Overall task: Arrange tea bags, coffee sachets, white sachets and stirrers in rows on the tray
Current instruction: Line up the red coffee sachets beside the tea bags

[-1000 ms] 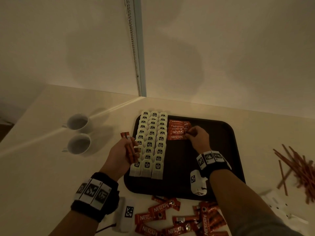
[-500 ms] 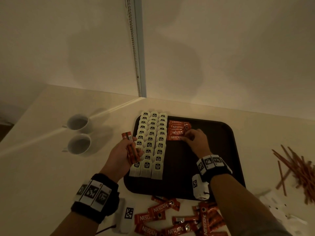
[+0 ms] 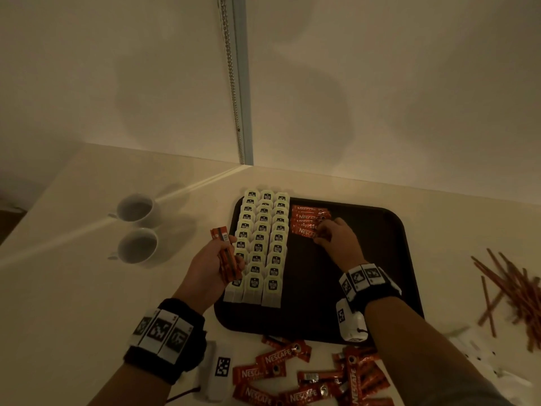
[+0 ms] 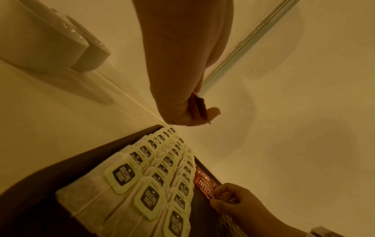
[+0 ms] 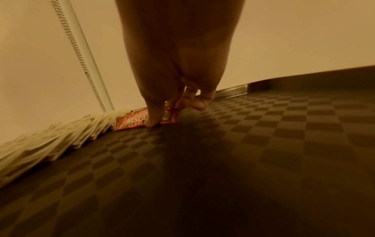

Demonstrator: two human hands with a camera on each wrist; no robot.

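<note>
A dark tray holds three rows of tea bags on its left side. Beside them lies a short row of red coffee sachets. My right hand pinches the nearest coffee sachet of that row, thumb at its near edge and fingers on top, flat on the tray. My left hand hovers over the tray's left edge and grips a small bundle of coffee sachets. The left wrist view shows that bundle and the tea bags.
Loose coffee sachets lie on the table in front of the tray. A heap of stirrers and white sachets lie to the right. Two white cups stand to the left, and the wall is close behind.
My right hand has shifted slightly toward me and left along the sachet row. The left hand with its bundle has barely moved.
</note>
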